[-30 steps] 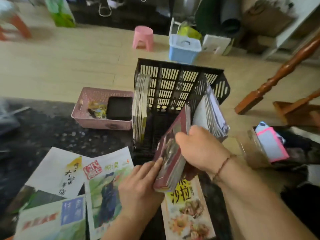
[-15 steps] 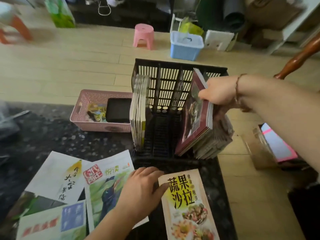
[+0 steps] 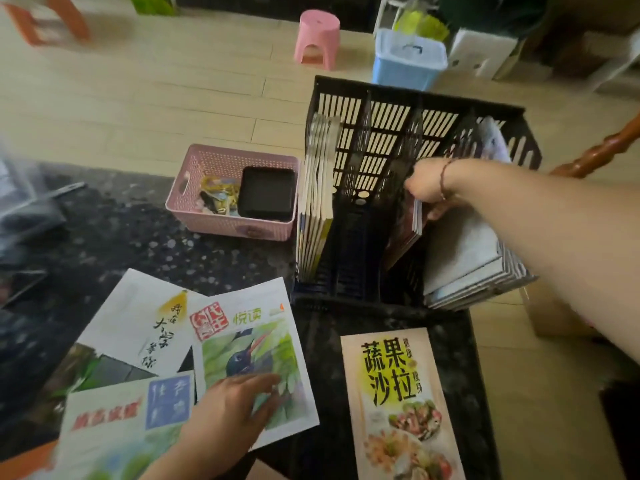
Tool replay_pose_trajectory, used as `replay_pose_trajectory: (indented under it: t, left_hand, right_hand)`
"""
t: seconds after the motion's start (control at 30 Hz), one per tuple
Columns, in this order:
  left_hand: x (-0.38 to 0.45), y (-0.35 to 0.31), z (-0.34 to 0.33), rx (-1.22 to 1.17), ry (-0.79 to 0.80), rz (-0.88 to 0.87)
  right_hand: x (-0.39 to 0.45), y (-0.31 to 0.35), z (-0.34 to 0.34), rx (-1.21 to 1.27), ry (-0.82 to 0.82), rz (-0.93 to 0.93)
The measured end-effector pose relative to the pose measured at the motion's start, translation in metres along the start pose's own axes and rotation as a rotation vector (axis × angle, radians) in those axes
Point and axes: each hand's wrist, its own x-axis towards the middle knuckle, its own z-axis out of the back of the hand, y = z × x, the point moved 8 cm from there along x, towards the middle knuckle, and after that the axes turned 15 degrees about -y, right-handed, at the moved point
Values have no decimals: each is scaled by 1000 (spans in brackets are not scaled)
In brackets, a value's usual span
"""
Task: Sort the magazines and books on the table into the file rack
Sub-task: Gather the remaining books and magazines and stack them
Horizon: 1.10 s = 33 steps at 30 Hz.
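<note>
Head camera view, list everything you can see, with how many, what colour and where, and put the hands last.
file rack: one, black, back of table.
books in rack: cream stack in left slot; dark red book being slotted right of centre; grey pile at the right end.
magazines on table: three overlapping, white and green, front left; top one shows a bird.
salad cookbook: one, peach and yellow, front centre.
basket: one, pink, left of rack, holding a black tray.
stool: one, pink, on floor.
bin: one, blue, on floor.
table: one, dark speckled.
hands: left hand flat on the bird magazine; right hand grips the red book.
</note>
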Motion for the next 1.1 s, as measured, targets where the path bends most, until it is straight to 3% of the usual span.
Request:
replay_pose_trajectory:
  t: [0.1, 0.3, 0.6, 0.7, 0.73, 0.8, 0.87, 0.9, 1.0, 1.1]
  left_hand:
    - [-5, 20, 2, -21, -1, 97]
    - [-16, 34, 4, -72, -32, 187]
    - [-28, 54, -2, -53, -129, 256]
    - [-49, 67, 7, 240, -306, 223]
    - [-59, 71, 8, 340, -326, 230]
    - [-84, 81, 3, 402, -313, 250]
    - [-108, 91, -12, 423, -243, 243]
    - [-120, 95, -20, 453, -193, 236]
    - [-148, 96, -51, 547, -38, 75]
    - [-167, 83, -87, 517, 37, -204]
  right_hand:
    - [4, 5, -10, 75, -76, 28]
    - [-3, -2, -17, 130, 27, 23]
    - [-28, 1, 17, -187, -219, 188]
    - [-74, 6, 52, -339, -380, 378]
    - [-100, 2, 63, -272, -447, 452]
    - [-158, -25, 72, 118, -529, 540]
    - [-201, -73, 45, 438, -526, 531]
    - [-214, -99, 12, 460, -489, 478]
    - [-246, -158, -124, 176, -291, 370]
    - [-304, -167, -249, -25, 92, 464]
